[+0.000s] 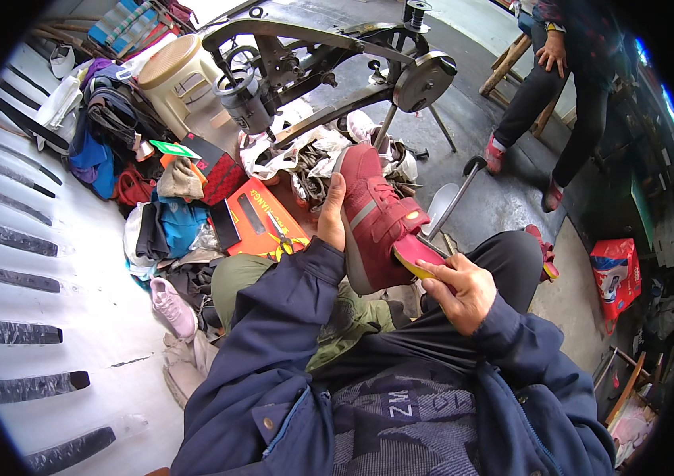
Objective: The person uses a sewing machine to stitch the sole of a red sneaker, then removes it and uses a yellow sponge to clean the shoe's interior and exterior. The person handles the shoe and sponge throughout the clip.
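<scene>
A dark red shoe (375,218) with strap closures and a grey stripe is held up above my lap, tilted, with its opening toward me. My left hand (332,216) grips it along the sole side, thumb upward. A pink insole (416,255) with a yellow underside sticks out of the shoe's opening. Its free end is pinched between the thumb and fingers of my right hand (462,293). The insole's far end is hidden, apparently inside the shoe. Another red shoe (542,252) shows in part beyond my right knee.
Ahead stands a black shoe-sewing machine (329,67), with a heap of shoes and bags beneath it. An orange box (261,214), a cream stool (178,75) and a pink shoe (173,308) are at left. Another person's legs (531,119) are at far right, near a red bag (616,278).
</scene>
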Demonstrator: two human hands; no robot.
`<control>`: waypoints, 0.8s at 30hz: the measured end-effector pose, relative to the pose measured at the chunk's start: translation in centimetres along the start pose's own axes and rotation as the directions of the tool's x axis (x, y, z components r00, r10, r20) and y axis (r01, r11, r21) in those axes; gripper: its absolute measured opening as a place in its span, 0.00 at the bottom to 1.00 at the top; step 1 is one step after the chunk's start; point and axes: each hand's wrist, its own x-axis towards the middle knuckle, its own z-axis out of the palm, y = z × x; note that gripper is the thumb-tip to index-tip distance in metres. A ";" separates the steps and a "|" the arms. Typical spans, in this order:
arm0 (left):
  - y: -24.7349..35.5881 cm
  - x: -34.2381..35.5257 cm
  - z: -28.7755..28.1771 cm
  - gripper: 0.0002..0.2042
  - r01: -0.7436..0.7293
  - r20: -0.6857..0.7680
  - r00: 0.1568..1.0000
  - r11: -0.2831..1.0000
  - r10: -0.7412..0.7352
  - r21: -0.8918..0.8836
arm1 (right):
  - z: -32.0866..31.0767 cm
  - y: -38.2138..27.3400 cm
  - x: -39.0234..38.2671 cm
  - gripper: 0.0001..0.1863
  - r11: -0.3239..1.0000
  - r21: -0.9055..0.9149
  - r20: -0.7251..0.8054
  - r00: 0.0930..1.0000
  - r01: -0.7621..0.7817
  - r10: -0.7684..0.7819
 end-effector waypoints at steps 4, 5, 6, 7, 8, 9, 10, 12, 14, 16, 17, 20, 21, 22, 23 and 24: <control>-1.0 -0.6 0.4 0.34 -0.016 0.068 0.998 0.999 0.018 -0.030 | 1.0 0.7 1.0 0.15 1.000 -0.009 0.054 0.999 0.002 -0.001; -1.5 -0.8 0.6 0.33 -0.061 0.091 0.994 0.998 0.058 0.021 | 1.4 1.0 1.7 0.14 0.998 -0.011 0.072 0.996 0.062 -0.061; -1.6 -0.4 0.6 0.32 -0.083 0.071 0.995 0.977 0.071 0.197 | 1.9 1.2 2.1 0.14 0.996 0.034 0.081 0.993 0.078 -0.080; -1.7 -0.6 0.6 0.32 -0.094 0.093 0.993 0.980 0.079 0.173 | 2.2 1.4 2.3 0.13 0.998 0.043 0.102 0.993 0.051 -0.055; -1.7 -0.5 0.5 0.33 -0.070 0.093 0.994 0.984 0.055 0.164 | 2.6 1.7 2.4 0.13 0.994 0.072 0.033 0.996 0.082 -0.085; -1.8 -0.6 0.5 0.34 -0.020 0.043 0.999 0.988 0.013 0.155 | 3.1 1.9 2.5 0.13 0.994 0.076 -0.006 0.997 0.075 -0.074; -1.7 -0.5 0.3 0.35 -0.015 0.081 0.997 0.994 0.007 0.104 | 3.7 2.1 2.4 0.12 0.996 0.073 -0.029 0.998 0.052 -0.050; -1.5 -0.4 0.1 0.35 -0.020 0.093 0.996 0.996 0.012 0.087 | 4.8 2.5 2.6 0.12 0.985 0.165 -0.103 0.994 0.041 -0.024; -1.4 -0.3 -0.1 0.37 -0.057 0.088 0.995 0.995 0.050 0.080 | 6.2 2.9 3.0 0.12 0.941 0.326 -0.224 0.974 0.092 -0.018; -1.3 -0.1 -0.5 0.37 0.016 0.082 0.996 0.999 -0.019 0.037 | 7.1 3.7 3.8 0.13 0.915 0.401 -0.202 0.979 0.049 0.036; -1.3 0.0 -0.8 0.37 0.036 0.110 0.993 0.999 -0.037 0.009 | 7.5 4.0 4.1 0.13 0.901 0.432 -0.190 0.980 0.026 0.063; -1.5 0.7 -1.4 0.37 -0.049 0.053 0.998 0.994 0.044 0.099 | 8.4 4.7 5.0 0.15 0.873 0.477 -0.071 0.986 -0.098 0.150; -1.4 1.2 -1.6 0.37 -0.103 0.042 0.994 0.985 0.098 0.138 | 8.5 4.8 5.0 0.16 0.894 0.419 -0.023 0.982 -0.159 0.186; -1.4 1.6 -1.7 0.36 -0.115 0.062 0.992 0.980 0.106 0.160 | 8.3 4.9 4.6 0.17 0.834 0.540 -0.028 0.988 -0.114 0.153; -1.4 1.9 -1.9 0.36 -0.119 0.075 0.991 0.976 0.107 0.181 | 8.2 4.9 4.3 0.18 0.855 0.514 -0.086 0.987 -0.073 0.136; -1.5 1.8 -2.1 0.36 -0.120 0.080 0.991 0.972 0.106 0.200 | 7.9 4.8 3.7 0.17 0.896 0.442 -0.114 0.988 -0.047 0.108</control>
